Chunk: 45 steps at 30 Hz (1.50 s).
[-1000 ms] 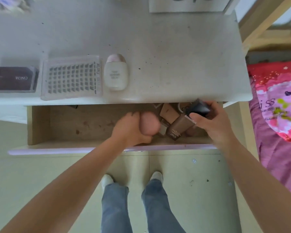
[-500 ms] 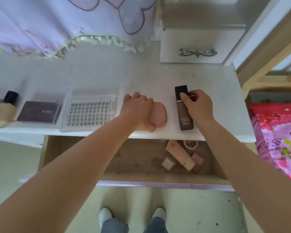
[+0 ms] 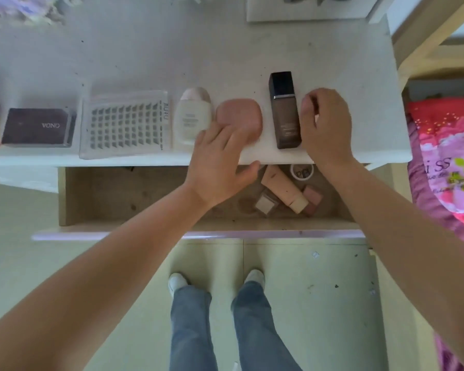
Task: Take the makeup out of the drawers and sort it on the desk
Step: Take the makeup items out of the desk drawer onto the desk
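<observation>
Makeup half sorted: row along the counter's (image 3: 145,49) front edge, more left in the open drawer (image 3: 105,194).

Left hand (image 3: 217,167) spread flat, fingers released, just off the rounded matte pink compact (image 3: 239,119); right hand (image 3: 324,127) loosely curled, empty, beside the tall dark square-capped bottle (image 3: 284,111). Risk: bottle lying right at the front edge, easily nudged back into the drawer onto the smooth beige tube (image 3: 284,188).

Blue jeans (image 3: 190,328), white shoes (image 3: 177,281), bare forearms
</observation>
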Each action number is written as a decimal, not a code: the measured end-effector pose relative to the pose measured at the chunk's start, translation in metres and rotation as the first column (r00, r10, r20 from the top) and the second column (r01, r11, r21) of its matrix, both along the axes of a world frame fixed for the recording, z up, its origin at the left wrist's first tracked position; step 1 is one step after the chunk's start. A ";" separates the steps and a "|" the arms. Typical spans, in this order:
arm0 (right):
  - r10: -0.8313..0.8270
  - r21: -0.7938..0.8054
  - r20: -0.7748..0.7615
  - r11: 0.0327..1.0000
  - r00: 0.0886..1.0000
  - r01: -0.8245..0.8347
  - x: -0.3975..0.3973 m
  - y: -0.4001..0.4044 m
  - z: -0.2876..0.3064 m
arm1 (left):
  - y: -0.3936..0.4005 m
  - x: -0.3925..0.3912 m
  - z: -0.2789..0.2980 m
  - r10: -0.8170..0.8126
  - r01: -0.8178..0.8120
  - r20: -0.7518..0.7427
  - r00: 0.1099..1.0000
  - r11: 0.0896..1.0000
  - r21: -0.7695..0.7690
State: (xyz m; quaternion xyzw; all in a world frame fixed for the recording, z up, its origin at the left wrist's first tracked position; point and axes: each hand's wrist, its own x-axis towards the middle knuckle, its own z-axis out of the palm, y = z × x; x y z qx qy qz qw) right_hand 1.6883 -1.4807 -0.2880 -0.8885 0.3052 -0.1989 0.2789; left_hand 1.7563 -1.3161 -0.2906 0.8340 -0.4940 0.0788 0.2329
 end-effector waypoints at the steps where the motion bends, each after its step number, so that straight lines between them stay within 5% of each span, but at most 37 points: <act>1: 0.044 -0.032 -0.005 0.999 0.999 -0.044 -0.018 0.006 0.001 | 0.006 -0.014 -0.011 -0.033 0.034 -0.065 0.997 0.999 0.015; 3: 0.130 0.009 -0.175 0.991 0.976 -0.131 -0.052 0.018 -0.003 | 0.010 -0.036 -0.028 -0.002 0.090 -0.293 0.956 0.954 0.287; 5: 0.241 0.136 -0.465 0.970 0.852 -0.200 -0.070 0.022 -0.024 | 0.005 -0.049 -0.047 0.192 0.121 -0.451 0.871 0.807 0.577; 9: 0.288 0.202 -0.778 0.956 0.559 -0.212 -0.066 0.022 -0.068 | -0.021 -0.046 -0.061 0.433 0.046 -0.591 0.681 0.780 0.625; 13: 0.201 0.112 -0.838 0.973 0.508 -0.202 -0.063 0.020 -0.088 | -0.045 -0.059 -0.077 0.488 0.084 -0.562 0.668 0.701 0.708; 19: 0.282 0.299 -0.715 0.950 0.640 -0.084 -0.073 0.010 -0.066 | -0.049 -0.059 -0.091 0.485 0.041 -0.413 0.771 0.609 0.792; 24: 0.119 0.534 -0.505 0.821 0.855 0.202 -0.089 0.001 -0.038 | -0.047 -0.060 -0.084 0.451 0.130 -0.550 0.703 0.679 0.722; 31: -0.065 0.529 -0.285 0.822 0.956 0.213 -0.127 -0.023 -0.013 | -0.030 -0.061 -0.041 0.234 0.097 -0.764 0.601 0.928 0.361; 37: -0.166 0.531 0.107 0.843 0.980 0.085 -0.114 -0.059 0.037 | -0.055 -0.047 0.033 0.140 -0.122 -0.809 0.571 0.989 0.085; 42: -0.098 0.351 -0.023 0.931 0.995 0.100 -0.073 -0.102 0.052 | -0.112 -0.019 0.061 0.218 -0.164 -0.723 0.656 0.976 0.145; 45: 0.004 0.416 -0.161 0.907 0.987 0.064 -0.048 -0.119 0.042 | -0.141 -0.011 0.055 0.252 -0.058 -0.589 0.768 0.943 0.328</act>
